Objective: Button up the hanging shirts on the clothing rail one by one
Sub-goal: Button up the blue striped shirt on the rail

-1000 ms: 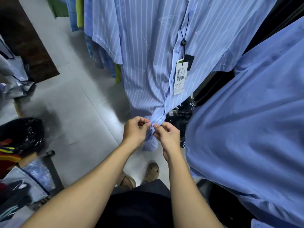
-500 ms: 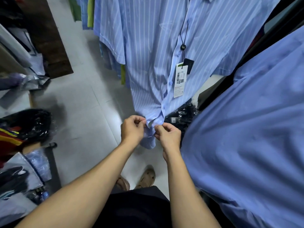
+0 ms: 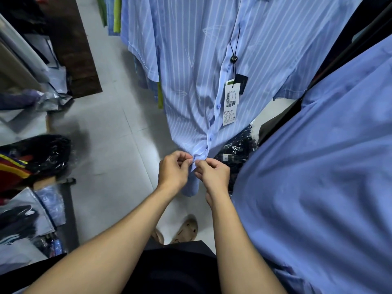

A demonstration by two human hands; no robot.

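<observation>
We look down at our two hands in front of a light blue striped shirt (image 3: 191,71). The shirt hangs in the middle, right before us, and its bottom end reaches down to our hands. Our left hand (image 3: 172,171) pinches one front edge of the shirt near the bottom. Our right hand (image 3: 214,174) pinches the other front edge, just beside it. Each grip is closed on the cloth, with thumb and fingers curled tight. The two hands almost touch. We cannot tell if a button sits between the fingers, as it is too small to see.

Above our hands a row of small blue buttons (image 3: 218,106) runs up the front, and those look done up. A white paper tag (image 3: 231,102) hangs on a black string beside the buttons.

A plain blue shirt (image 3: 318,166) hangs close on our right and fills that side. Green and blue clothes (image 3: 117,15) hang farther back on the left. Below us is the pale floor (image 3: 110,145), with our tan shoe (image 3: 187,229) on it. A shiny black bag (image 3: 46,153) lies on the left, well apart from our hands.
</observation>
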